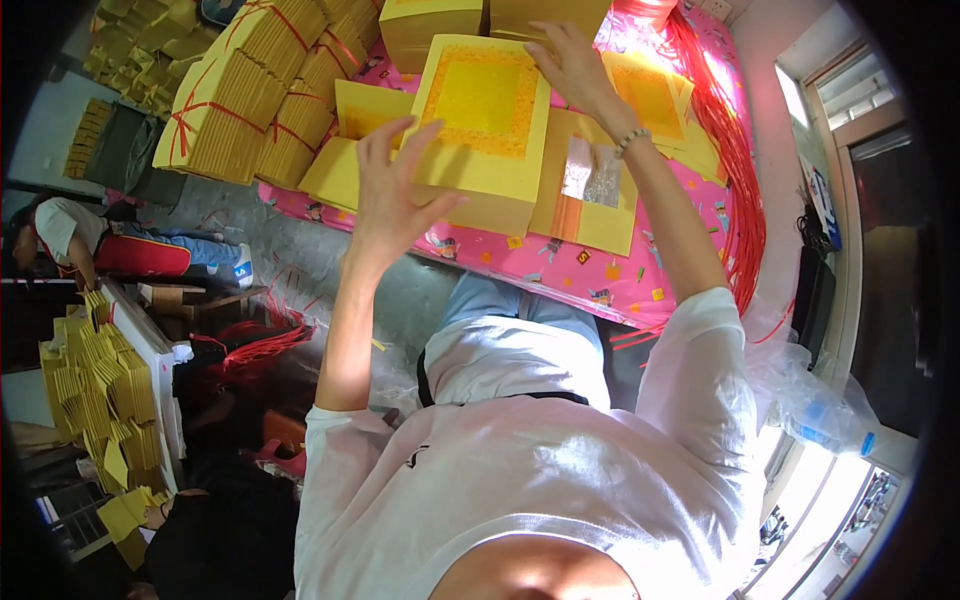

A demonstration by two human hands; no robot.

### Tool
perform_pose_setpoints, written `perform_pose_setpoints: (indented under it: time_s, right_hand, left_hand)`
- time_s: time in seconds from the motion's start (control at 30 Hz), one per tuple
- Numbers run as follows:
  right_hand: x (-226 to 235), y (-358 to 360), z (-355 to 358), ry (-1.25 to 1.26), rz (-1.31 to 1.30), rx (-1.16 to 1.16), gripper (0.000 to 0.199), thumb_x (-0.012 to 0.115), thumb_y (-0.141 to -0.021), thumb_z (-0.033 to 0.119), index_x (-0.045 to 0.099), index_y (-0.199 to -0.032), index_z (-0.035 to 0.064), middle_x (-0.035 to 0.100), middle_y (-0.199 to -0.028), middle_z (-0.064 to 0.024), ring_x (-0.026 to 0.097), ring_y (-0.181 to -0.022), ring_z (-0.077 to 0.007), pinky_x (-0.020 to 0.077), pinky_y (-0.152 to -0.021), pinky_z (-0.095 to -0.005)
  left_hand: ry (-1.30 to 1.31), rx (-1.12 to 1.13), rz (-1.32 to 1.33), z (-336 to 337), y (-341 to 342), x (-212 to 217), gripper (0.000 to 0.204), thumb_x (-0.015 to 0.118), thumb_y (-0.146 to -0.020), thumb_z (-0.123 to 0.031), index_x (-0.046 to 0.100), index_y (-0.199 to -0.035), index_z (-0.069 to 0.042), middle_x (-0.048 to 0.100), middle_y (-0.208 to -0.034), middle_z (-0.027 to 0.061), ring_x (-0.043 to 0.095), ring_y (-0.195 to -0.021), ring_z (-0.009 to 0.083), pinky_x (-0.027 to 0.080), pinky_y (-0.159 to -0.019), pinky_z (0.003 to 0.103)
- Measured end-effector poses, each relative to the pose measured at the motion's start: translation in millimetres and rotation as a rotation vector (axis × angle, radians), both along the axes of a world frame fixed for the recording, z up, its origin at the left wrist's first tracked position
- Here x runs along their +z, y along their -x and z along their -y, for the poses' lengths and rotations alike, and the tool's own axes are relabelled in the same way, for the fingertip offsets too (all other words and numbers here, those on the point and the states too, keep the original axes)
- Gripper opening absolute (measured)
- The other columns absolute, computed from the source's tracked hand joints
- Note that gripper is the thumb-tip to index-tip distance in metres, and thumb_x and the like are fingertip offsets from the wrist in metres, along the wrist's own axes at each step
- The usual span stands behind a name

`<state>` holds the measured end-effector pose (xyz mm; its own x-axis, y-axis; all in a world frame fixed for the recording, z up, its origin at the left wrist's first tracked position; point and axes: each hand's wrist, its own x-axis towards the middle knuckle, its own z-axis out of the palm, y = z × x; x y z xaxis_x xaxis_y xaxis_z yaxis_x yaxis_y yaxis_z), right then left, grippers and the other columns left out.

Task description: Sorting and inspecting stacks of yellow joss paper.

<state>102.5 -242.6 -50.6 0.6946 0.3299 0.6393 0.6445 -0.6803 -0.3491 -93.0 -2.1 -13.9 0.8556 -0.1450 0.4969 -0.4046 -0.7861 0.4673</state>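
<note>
A thick yellow paper stack [480, 130] on the pink-covered desk [560, 265] was being squared, left hand [395, 185] flat and unclenched against its near-left edge, right hand [575, 65] pressing the far corner; tying judged next.

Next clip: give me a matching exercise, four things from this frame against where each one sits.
Things:
1. left hand
2. right hand
3. red strings
4. tied yellow bundles

Places:
A. far edge of the yellow paper stack
B. along the right side of the pink table cover
C. near edge of the yellow paper stack
D. far left of the table

Pairs: 1-C, 2-A, 3-B, 4-D
</note>
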Motion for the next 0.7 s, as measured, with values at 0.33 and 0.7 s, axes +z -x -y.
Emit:
perform_pose_setpoints:
  time_s: [0.33, 0.7]
  right_hand:
    - [49.0, 142.2, 8.2, 0.097, -0.447, 0.453, 0.029, 0.067, -0.081, 0.030, 0.061, -0.093, 0.0047, 0.058, -0.089, -0.0080, 0.058, -0.086, -0.0238, 0.0448, -0.073, -0.0345]
    - [32.7, 153.3, 10.4, 0.059, -0.396, 0.430, 0.018, 0.066, -0.083, 0.021, 0.065, -0.089, 0.0032, 0.058, -0.088, -0.0075, 0.058, -0.079, -0.0222, 0.0460, -0.067, -0.0329]
  left_hand:
    - [-0.017, -0.302, -0.046, 4.6, -13.7, -12.6, 0.028, 0.076, -0.067, -0.013, 0.065, -0.093, -0.010, 0.059, -0.091, 0.0059, 0.054, -0.090, 0.0271, 0.046, -0.078, 0.037]
    - [0.094, -0.270, -0.118, 4.9, -15.5, -12.2, 0.014, 0.075, -0.072, -0.014, 0.072, -0.083, -0.007, 0.065, -0.082, 0.0056, 0.059, -0.082, 0.0219, 0.046, -0.073, 0.031]
